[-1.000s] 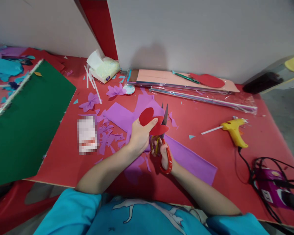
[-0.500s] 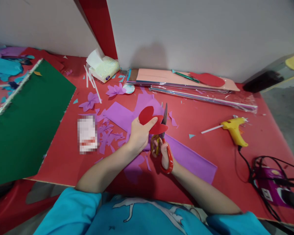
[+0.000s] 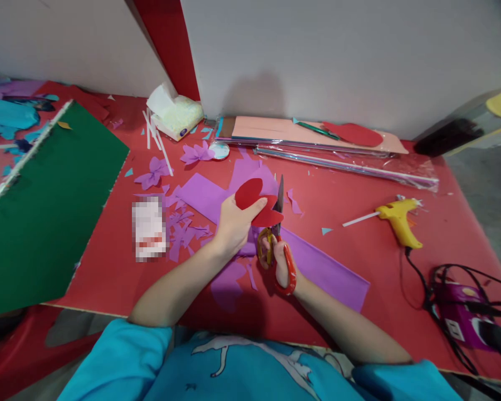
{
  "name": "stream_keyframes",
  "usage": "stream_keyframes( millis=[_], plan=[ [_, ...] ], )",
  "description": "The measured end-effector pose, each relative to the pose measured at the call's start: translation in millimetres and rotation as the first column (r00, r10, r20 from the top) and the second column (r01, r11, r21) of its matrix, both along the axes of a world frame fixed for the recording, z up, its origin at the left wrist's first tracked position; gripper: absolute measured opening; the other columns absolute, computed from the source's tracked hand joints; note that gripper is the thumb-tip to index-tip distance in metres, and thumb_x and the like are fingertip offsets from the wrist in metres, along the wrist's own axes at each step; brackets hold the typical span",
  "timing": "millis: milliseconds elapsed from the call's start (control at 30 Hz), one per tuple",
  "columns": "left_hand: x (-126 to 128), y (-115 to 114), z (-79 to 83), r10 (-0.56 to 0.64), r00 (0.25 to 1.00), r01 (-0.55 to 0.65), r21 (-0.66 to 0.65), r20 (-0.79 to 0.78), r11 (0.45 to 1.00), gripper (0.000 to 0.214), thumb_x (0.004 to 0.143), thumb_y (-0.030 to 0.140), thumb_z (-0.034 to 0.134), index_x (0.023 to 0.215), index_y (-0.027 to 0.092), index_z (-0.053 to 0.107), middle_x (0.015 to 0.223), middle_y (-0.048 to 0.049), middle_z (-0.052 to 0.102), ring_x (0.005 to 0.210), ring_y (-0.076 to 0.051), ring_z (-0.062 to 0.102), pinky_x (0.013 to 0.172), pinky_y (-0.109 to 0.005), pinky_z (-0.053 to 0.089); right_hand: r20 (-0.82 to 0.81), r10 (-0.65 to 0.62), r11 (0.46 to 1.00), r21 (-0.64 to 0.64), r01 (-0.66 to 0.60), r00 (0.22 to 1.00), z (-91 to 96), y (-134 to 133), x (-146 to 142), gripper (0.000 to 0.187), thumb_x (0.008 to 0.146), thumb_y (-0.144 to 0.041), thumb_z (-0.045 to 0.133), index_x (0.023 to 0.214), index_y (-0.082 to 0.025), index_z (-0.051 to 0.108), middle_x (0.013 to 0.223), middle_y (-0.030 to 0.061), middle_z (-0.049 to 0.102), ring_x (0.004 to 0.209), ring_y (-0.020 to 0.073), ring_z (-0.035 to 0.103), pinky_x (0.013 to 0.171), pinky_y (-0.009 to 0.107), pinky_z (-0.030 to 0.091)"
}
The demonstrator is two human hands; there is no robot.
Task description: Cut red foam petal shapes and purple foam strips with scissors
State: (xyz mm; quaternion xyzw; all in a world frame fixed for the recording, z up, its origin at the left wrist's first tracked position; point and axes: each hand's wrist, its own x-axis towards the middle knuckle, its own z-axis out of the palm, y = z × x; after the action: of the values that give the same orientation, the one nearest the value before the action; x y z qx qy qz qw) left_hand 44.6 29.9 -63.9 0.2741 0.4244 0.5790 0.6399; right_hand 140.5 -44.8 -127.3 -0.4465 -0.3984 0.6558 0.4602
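My left hand (image 3: 234,225) pinches a red paper cut-out (image 3: 255,201) with rounded lobes above the table's middle. My right hand (image 3: 280,260) has its fingers through the red and yellow handles of a pair of scissors (image 3: 278,234). The blades point away from me and lie against the right edge of the red paper. Below both hands lies a long purple paper strip (image 3: 317,267) on the red table (image 3: 350,189).
A green sheet (image 3: 45,206) covers the left. Purple scraps (image 3: 183,231) and purple paper flowers (image 3: 197,153) lie left of my hands. A yellow glue gun (image 3: 398,220) with a cable sits at the right, a purple device (image 3: 463,314) beyond it. Wrapped paper sheets (image 3: 317,139) line the wall.
The scissor blades have come together along the red paper's edge. Both hands and the paper have shifted slightly away from me.
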Motion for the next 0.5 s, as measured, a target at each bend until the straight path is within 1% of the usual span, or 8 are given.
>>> stream_keyframes(
  millis=[167, 300, 400, 500],
  plan=[
    [-6, 4, 1.5, -0.007, 0.995, 0.009, 0.015, -0.104, 1.0, 0.025, 0.059, 0.021, 0.074, 0.082, 0.013, 0.065, 0.075, -0.002, 0.068, 0.064, -0.014, 0.064, 0.065, -0.03, 0.054, -0.021, -0.011, 1.0, 0.016, 0.011, 1.0, -2.7, 0, 1, 0.051, 0.074, -0.073, 0.037, 0.066, -0.023, 0.035, 0.055, -0.0045, 0.026, 0.043, 0.0092, 0.021, 0.036, 0.024, 0.021],
    [-11, 8, 2.9, -0.004, 0.983, 0.013, 0.048, -0.185, 0.999, 0.026, 0.058, 0.022, 0.074, 0.081, 0.013, 0.066, 0.074, -0.0019, 0.068, 0.064, -0.014, 0.063, 0.064, -0.029, 0.053, -0.015, 0.008, 1.0, 0.022, -0.008, 1.0, -2.0, 0, 2, 0.05, 0.076, -0.072, 0.035, 0.066, -0.022, 0.034, 0.054, -0.0054, 0.028, 0.041, 0.0079, 0.023, 0.036, 0.023, 0.02],
    [-16, 10, 4.3, -0.023, 0.969, 0.042, 0.073, -0.247, 0.996, 0.024, 0.058, 0.022, 0.074, 0.08, 0.013, 0.067, 0.072, -0.0014, 0.068, 0.062, -0.014, 0.062, 0.064, -0.028, 0.052, 0.018, 0.03, 0.999, 0.021, -0.03, 0.999, 0.3, 0, 3, 0.052, 0.074, -0.074, 0.035, 0.064, -0.022, 0.033, 0.053, -0.0055, 0.028, 0.04, 0.0077, 0.024, 0.036, 0.024, 0.02],
    [-20, 12, 6.1, -0.013, 0.949, 0.047, 0.099, -0.316, 0.994, 0.022, 0.059, 0.022, 0.074, 0.078, 0.013, 0.067, 0.071, -0.0009, 0.067, 0.061, -0.013, 0.061, 0.061, -0.025, 0.051, 0.096, 0.032, 0.999, 0.021, -0.035, 0.995, 0.8, 1, 5, 0.053, 0.076, -0.073, 0.031, 0.06, -0.023, 0.032, 0.05, -0.0051, 0.028, 0.039, 0.0084, 0.025, 0.036, 0.025, 0.02]
  ],
)
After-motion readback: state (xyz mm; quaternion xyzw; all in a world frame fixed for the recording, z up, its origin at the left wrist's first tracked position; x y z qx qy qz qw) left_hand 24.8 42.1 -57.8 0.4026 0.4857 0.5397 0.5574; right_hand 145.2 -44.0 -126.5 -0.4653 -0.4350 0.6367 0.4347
